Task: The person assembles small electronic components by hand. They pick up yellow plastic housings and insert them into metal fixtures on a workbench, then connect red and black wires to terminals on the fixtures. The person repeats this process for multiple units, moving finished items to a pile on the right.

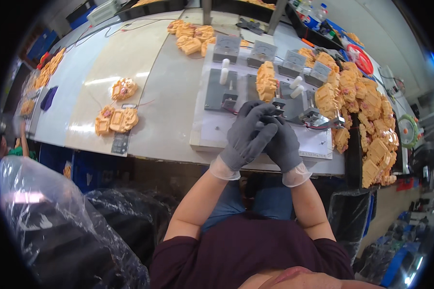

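Note:
Both my hands wear grey gloves with pale cuffs beneath, and they meet at the front edge of a white test board (205, 132). My left hand (248, 137) is closed, its bent fingers reaching over toward the right. Beside it, my right hand (280, 143) is closed too, partly covered by the left. Whatever lies between the fingers is hidden. Just beyond the fingertips, an orange plastic housing (265, 82) stands on edge in a grey fixture with a small metal clamp (278, 104). Another orange housing (326, 99) sits at the right fixture, near a metal clamp (311, 115).
Analog panel meters (227, 47) line the board's back; white-handled toggle clamps (224, 72) stand before them. A large heap of orange housings (377, 130) fills the right side. Several more housings (124, 119) lie left on the table. A black bin with bottles (313, 19) stands far right.

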The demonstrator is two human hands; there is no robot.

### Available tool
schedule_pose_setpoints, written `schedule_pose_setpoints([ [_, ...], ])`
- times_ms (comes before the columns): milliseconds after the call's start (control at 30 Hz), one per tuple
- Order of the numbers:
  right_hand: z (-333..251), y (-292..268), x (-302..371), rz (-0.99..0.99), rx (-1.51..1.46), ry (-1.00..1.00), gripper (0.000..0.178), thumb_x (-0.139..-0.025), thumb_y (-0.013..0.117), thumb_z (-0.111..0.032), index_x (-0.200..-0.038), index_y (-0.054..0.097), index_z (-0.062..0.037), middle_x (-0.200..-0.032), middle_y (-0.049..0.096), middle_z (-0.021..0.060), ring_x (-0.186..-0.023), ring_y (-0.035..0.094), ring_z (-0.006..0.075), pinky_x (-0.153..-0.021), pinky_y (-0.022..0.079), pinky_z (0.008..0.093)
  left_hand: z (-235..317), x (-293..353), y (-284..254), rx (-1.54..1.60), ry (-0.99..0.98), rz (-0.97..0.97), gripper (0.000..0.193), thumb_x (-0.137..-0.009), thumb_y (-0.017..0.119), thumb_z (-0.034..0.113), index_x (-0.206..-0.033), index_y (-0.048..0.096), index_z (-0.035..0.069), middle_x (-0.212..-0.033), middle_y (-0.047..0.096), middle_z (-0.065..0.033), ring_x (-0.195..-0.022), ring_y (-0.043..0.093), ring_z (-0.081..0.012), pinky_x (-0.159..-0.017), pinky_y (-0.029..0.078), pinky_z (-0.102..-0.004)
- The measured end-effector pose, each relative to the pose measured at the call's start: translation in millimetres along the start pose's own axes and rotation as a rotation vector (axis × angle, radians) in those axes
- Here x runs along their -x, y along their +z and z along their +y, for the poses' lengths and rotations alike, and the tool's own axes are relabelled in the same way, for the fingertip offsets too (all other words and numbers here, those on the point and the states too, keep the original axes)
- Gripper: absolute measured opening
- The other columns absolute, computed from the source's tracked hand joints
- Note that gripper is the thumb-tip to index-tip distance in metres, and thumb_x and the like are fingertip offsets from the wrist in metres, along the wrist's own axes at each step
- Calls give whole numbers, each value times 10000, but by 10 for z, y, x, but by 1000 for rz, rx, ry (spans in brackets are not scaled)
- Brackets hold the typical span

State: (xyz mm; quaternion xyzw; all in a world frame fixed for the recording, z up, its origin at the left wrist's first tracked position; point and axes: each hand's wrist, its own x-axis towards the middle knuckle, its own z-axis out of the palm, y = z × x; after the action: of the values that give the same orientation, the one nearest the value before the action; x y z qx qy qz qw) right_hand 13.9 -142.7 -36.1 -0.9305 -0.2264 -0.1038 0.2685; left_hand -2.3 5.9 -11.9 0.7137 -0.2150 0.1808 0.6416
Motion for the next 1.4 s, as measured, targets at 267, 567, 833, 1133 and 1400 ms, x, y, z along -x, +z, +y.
schedule_pose_setpoints([
  [267,-303,-735,-196,58,-173,154,185,-771,631,-180,-920,621,-71,-802,611,136,-737,613,297,-684,489,394,-122,-26,30,91,-48,-111,384,-879,488,88,-1252,474,-2,-1187,493,-139,-1096,507,-245,-928,403,-311],
  [567,-242,-737,-1022,-253,37,258,625,-751,578,-401,-1281,407,-116,-885,642,222,-828,626,389,-745,495,434,-104,-6,38,546,-343,-191,460,-799,547,199,-1188,526,-47,-1005,541,-81,-917,510,-181,-870,390,-305],
  [833,241,-1567,-1078,445,7,124,516,-740,630,-274,-1209,460,-145,-908,632,185,-819,621,370,-748,494,442,23,-7,63,454,-367,-103,501,-769,530,153,-1232,493,-36,-964,536,-69,-904,510,-173,-856,405,-318],
  [1133,2504,-2955,-471,584,1143,408,404,-707,608,-146,-1103,576,-221,-1029,589,98,-988,544,321,-805,480,411,-2,-33,230,316,-257,-73,519,-783,515,131,-1265,454,-51,-1141,473,-87,-910,512,-168,-806,444,-314],
  [1400,3092,-3313,-584,-98,1088,619,313,-922,408,-205,-1205,533,-154,-1187,550,173,-1142,516,311,-956,410,413,134,33,2,331,-374,-2,384,-806,495,-22,-1188,493,-58,-1026,498,-80,-890,505,-148,-834,417,-272],
])
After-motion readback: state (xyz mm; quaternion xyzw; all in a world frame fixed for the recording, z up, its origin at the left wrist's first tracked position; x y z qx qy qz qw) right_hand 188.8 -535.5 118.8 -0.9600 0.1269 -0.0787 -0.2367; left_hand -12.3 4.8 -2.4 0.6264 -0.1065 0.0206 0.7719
